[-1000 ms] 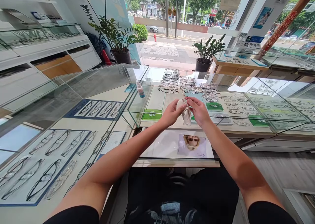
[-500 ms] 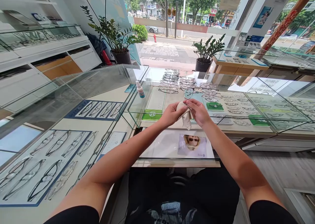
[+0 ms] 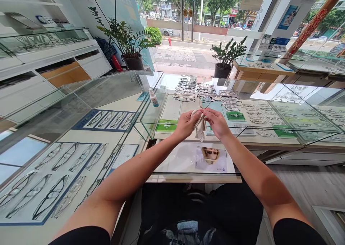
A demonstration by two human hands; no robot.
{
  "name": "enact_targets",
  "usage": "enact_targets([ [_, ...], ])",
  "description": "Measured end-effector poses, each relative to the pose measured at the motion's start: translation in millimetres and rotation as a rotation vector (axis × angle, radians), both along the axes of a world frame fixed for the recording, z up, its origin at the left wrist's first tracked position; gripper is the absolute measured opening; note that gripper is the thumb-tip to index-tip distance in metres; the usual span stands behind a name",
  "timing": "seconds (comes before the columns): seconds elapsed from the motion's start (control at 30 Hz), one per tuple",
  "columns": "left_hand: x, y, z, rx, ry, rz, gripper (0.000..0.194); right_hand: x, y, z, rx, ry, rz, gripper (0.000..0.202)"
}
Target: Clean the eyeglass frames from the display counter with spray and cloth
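Note:
My left hand (image 3: 186,124) is closed on a pale beige cloth (image 3: 200,129), whose loose end hangs down between my hands. A pair of glasses (image 3: 205,102) with a thin dark frame stands up just above my fingertips, over the glass counter. My right hand (image 3: 217,123) pinches the glasses at their lower edge. The fingertips of both hands nearly meet there. Which exact part of the frame they grip is too small to tell.
A white spray bottle (image 3: 153,97) stands on the glass at left of my hands. Rows of eyeglass frames (image 3: 185,88) lie ahead, more on a blue-edged tray (image 3: 48,180) at left. A purple leaflet (image 3: 198,158) lies below my hands. Potted plants (image 3: 226,58) stand by the window.
The cloth has shifted slightly left and its hanging end is more spread. The glasses have tilted a little between my fingers. My left hand has moved slightly left.

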State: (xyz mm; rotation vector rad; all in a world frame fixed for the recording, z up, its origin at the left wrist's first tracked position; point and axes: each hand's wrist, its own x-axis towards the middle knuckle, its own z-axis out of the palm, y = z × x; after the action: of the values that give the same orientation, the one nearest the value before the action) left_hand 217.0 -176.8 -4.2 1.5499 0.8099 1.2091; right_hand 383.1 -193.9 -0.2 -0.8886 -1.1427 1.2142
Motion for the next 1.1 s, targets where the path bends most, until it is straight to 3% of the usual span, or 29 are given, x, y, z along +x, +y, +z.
enact_targets([
  [0.13, -0.7, -0.9, -0.4, 0.031, 0.007, -0.013, 0.076, -0.9, -0.3, -0.9, 0.018, 0.016, -0.028, 0.025],
  [0.27, -2.5, 1.4, -2.9, -0.02, 0.056, -0.14, 0.075, -0.9, 0.7, -0.9, -0.042, 0.09, -0.042, 0.027],
  [0.4, -4.0, 4.3, -1.2, 0.031, 0.098, -0.2, 0.076, 0.4, 1.9, 2.3, -0.11, 0.152, -0.063, 0.034],
  [0.77, -10.5, 4.9, 0.7, -0.042, 0.091, -0.447, 0.066, 4.4, 6.7, 1.5, -0.139, 0.195, -0.096, 0.033],
  [0.9, -8.5, 3.6, 0.8, -0.015, 0.047, -0.387, 0.062, 3.6, 5.7, 1.9, -0.148, 0.193, -0.067, 0.036],
  [1.1, -4.9, -0.6, 0.5, 0.0, 0.07, -0.125, 0.06, -2.4, 0.4, 1.8, -0.149, 0.18, 0.002, 0.043],
])
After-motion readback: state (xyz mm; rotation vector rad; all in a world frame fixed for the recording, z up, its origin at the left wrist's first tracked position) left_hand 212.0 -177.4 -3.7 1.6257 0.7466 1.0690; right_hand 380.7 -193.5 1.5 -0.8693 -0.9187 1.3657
